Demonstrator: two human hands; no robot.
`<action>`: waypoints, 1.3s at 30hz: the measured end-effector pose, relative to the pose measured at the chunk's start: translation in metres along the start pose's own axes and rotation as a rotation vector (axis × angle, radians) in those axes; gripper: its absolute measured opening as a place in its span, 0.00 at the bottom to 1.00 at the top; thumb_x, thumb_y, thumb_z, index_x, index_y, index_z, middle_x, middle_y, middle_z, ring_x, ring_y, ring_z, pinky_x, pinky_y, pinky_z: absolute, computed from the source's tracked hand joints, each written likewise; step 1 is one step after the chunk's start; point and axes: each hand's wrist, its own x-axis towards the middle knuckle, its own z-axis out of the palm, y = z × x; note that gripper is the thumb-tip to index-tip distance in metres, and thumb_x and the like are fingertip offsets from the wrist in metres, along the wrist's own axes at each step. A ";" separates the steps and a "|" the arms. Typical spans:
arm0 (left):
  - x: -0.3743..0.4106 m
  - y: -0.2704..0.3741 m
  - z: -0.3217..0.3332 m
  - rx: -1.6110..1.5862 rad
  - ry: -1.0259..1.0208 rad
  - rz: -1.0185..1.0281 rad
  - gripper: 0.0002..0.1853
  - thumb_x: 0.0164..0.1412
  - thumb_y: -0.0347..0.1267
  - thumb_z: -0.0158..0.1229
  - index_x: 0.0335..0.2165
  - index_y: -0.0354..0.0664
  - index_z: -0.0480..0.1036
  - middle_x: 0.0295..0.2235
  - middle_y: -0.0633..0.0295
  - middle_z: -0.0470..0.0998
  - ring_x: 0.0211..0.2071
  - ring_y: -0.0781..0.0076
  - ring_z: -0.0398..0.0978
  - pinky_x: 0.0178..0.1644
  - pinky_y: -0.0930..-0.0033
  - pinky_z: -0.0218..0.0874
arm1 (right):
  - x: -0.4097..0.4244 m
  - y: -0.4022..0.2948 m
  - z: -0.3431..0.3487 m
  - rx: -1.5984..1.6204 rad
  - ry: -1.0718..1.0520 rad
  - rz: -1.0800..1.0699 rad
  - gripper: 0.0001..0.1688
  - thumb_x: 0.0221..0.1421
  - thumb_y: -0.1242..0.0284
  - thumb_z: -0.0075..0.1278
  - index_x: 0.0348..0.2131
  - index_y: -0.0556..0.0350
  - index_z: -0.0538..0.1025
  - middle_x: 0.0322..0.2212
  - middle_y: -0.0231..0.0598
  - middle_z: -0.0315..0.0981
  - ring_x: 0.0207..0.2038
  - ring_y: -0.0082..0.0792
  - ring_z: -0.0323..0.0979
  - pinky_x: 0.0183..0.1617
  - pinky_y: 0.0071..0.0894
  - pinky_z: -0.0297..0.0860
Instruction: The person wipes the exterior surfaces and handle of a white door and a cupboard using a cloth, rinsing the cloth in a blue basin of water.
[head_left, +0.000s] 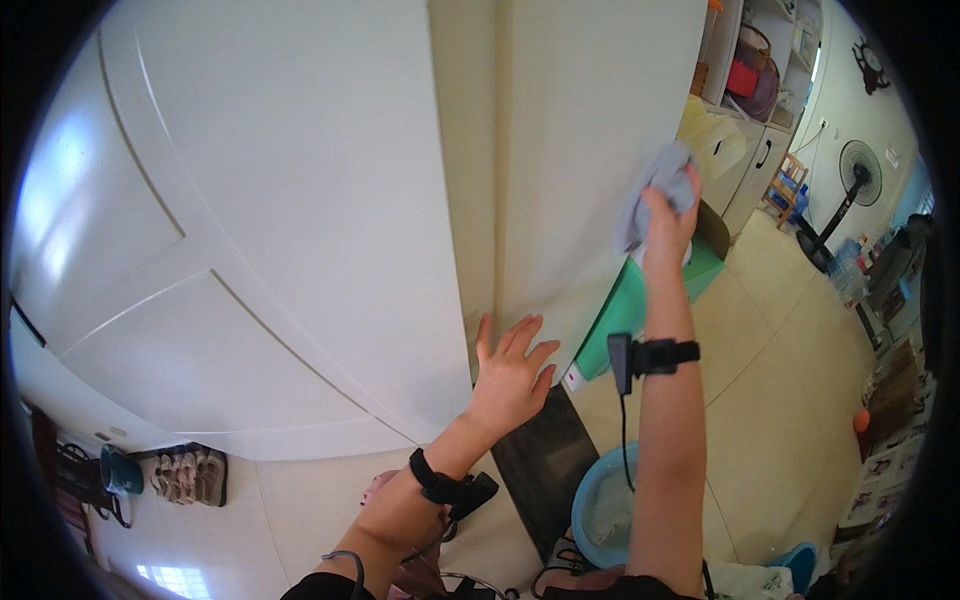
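Note:
My right hand (670, 221) grips a grey-blue cloth (651, 196) at the far edge of a cream door-frame panel (592, 150). The cloth is bunched and slightly blurred, and it appears to rest against the panel's edge. Lower down, my left hand (511, 375) has its fingers spread and holds nothing. It is near the foot of the panel; whether the fingertips touch the surface I cannot tell. A white panelled door (315, 187) fills the left side of the view. Both wrists wear black straps with small devices and cables.
A light blue basin (579, 517) holding water stands on the floor beside a dark threshold strip (544, 457). Behind the panel is a green box (615, 322). Farther off are a standing fan (859, 172), a cabinet (750, 161), and several shoes (191, 476) at lower left.

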 end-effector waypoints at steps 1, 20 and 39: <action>-0.001 -0.001 0.000 -0.004 -0.006 -0.004 0.16 0.56 0.31 0.63 0.45 0.49 0.77 0.57 0.56 0.70 0.60 0.58 0.66 0.68 0.32 0.34 | -0.014 0.020 -0.010 -0.060 0.026 0.012 0.39 0.47 0.80 0.55 0.59 0.57 0.64 0.52 0.39 0.68 0.53 0.34 0.67 0.59 0.33 0.63; 0.000 -0.011 -0.020 -0.156 0.021 -0.027 0.21 0.52 0.25 0.63 0.47 0.39 0.75 0.63 0.38 0.58 0.64 0.37 0.56 0.66 0.47 0.53 | -0.028 -0.127 0.158 -0.354 -0.285 -0.872 0.45 0.52 0.70 0.59 0.65 0.47 0.59 0.66 0.62 0.46 0.67 0.62 0.49 0.69 0.66 0.49; -0.029 -0.024 -0.028 -0.161 -0.463 -0.081 0.27 0.56 0.31 0.64 0.54 0.39 0.70 0.64 0.40 0.57 0.61 0.40 0.62 0.61 0.51 0.61 | -0.152 -0.013 0.063 -0.755 -0.559 -0.717 0.52 0.34 0.73 0.67 0.61 0.43 0.67 0.66 0.52 0.49 0.69 0.60 0.47 0.68 0.69 0.50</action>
